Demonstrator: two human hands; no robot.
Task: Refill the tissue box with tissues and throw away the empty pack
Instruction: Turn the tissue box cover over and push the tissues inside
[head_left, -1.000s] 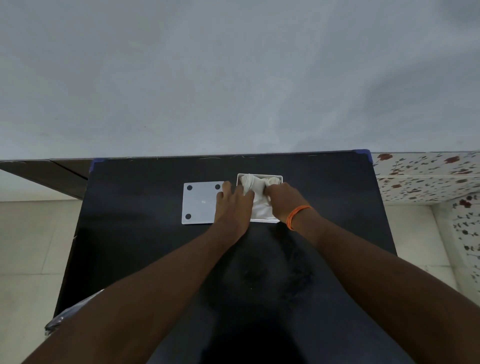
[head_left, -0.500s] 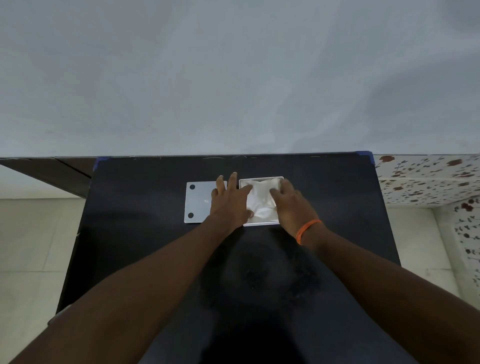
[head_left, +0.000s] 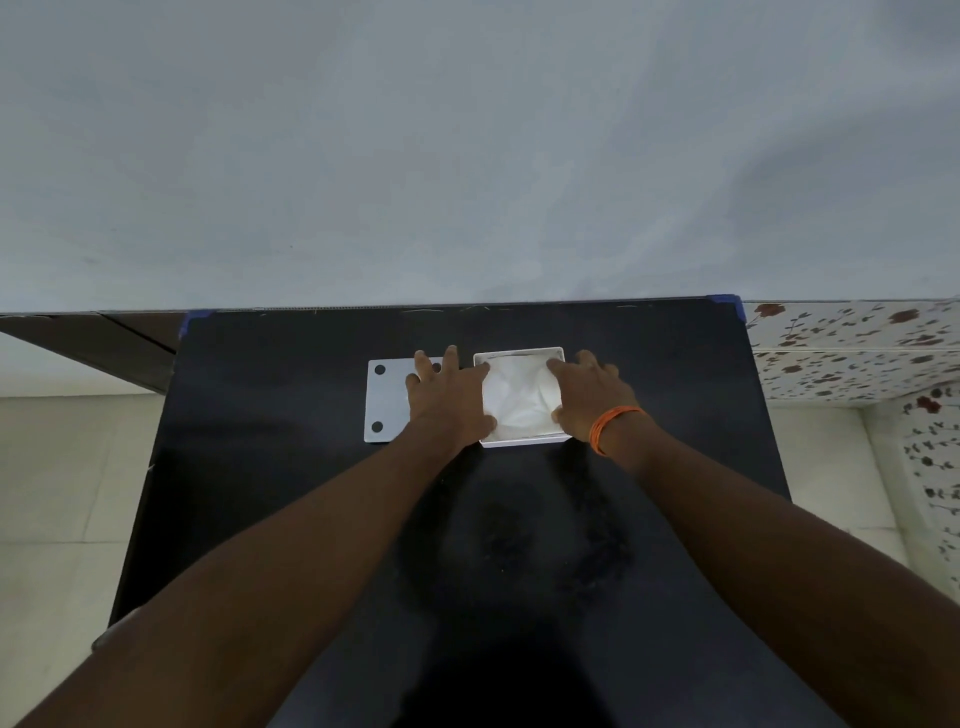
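Observation:
A white square tissue box (head_left: 521, 442) stands open on the black table (head_left: 675, 426), filled with crumpled white tissues (head_left: 519, 397). Left of it lies a flat white plate (head_left: 386, 402) with black round dots at its corners. My left hand (head_left: 449, 400) rests flat across the plate's right part, fingers spread, thumb at the box's left edge. My right hand (head_left: 592, 395), orange band on the wrist, lies over the box's right side with forefinger and thumb on the tissues. A sliver of plastic pack (head_left: 113, 630) shows at the table's near left corner, mostly hidden by my left arm.
A grey wall rises just behind the table's far edge. Pale floor tiles lie to the left and right. A flower-patterned tiled surface (head_left: 852, 353) runs along the right. A dark wooden piece (head_left: 88, 343) sits at the far left.
Both hands have let go of the bunched tissues and spread apart to the box's sides. The tissues now lie flatter inside the box.

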